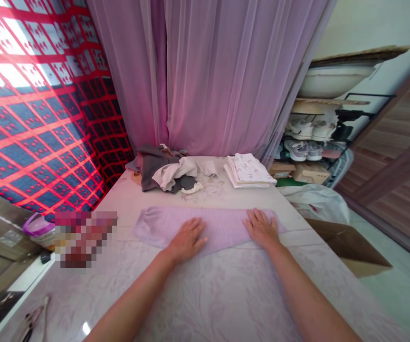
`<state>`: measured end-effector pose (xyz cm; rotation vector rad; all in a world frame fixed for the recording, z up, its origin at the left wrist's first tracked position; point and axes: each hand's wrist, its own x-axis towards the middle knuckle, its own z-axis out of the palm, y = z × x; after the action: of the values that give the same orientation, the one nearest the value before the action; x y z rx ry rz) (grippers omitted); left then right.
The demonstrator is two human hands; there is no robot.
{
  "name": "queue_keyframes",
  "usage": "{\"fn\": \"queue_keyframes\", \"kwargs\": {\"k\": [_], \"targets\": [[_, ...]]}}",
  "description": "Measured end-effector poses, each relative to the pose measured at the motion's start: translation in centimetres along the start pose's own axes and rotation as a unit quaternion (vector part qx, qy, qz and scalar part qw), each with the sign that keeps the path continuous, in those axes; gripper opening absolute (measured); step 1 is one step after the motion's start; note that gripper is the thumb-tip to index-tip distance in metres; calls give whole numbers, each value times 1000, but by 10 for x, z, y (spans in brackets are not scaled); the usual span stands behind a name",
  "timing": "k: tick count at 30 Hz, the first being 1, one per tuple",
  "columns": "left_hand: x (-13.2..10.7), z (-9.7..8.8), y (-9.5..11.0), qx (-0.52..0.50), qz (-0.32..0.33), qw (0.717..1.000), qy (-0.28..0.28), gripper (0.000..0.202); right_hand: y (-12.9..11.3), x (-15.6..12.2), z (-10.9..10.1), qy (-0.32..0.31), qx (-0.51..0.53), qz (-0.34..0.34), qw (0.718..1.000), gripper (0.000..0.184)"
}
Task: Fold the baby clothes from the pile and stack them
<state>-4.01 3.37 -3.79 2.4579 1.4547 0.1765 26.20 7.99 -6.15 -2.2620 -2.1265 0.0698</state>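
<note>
A pair of light purple knit pants lies flat across the table, folded lengthwise, with a gathered cuff at its left end. My left hand rests on the lower middle of the pants, fingers stretched out. Toward their right end, my right hand presses flat with its fingers spread. Neither hand grips the fabric. Behind the pants sits a loose heap of dark grey and beige clothes. To the right of that heap is a neat stack of folded white printed cloth.
The table has a patterned pale cover. Cables lie at its near left corner, and a blurred-out patch covers its left edge. Purple curtains hang behind. On the right stand a shoe rack and an open cardboard box.
</note>
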Motion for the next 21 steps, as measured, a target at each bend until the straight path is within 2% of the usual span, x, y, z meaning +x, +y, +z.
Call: {"fn": "queue_keyframes", "kwargs": {"k": [3, 6, 9, 12, 14, 16, 19, 21], "targets": [[-2, -13, -35, 59, -116, 991, 38, 63, -2, -1, 2, 14, 2, -1, 1000, 55], [-9, -20, -64, 102, -205, 973, 39, 71, -4, -2, 1, 4, -10, 11, 1000, 55], [-16, -18, -74, 119, -230, 965, 35, 73, -4, -2, -3, -17, -23, 20, 999, 55], [-17, -15, -71, 127, -234, 963, 35, 72, -9, -2, -14, -42, -27, 31, 998, 55], [-15, -15, -69, 127, -234, 963, 35, 71, -24, -2, -24, -45, -23, 36, 998, 54], [-14, -15, -68, 126, -236, 963, 34, 71, -50, -3, -32, -14, -4, 9, 1000, 54], [-14, -16, -69, 120, -240, 963, 28, 72, -97, -8, -34, 33, 44, -108, 993, 55], [-14, -18, -70, 114, -243, 963, 18, 72, -121, -12, -26, -7, 63, -188, 980, 55]]}}
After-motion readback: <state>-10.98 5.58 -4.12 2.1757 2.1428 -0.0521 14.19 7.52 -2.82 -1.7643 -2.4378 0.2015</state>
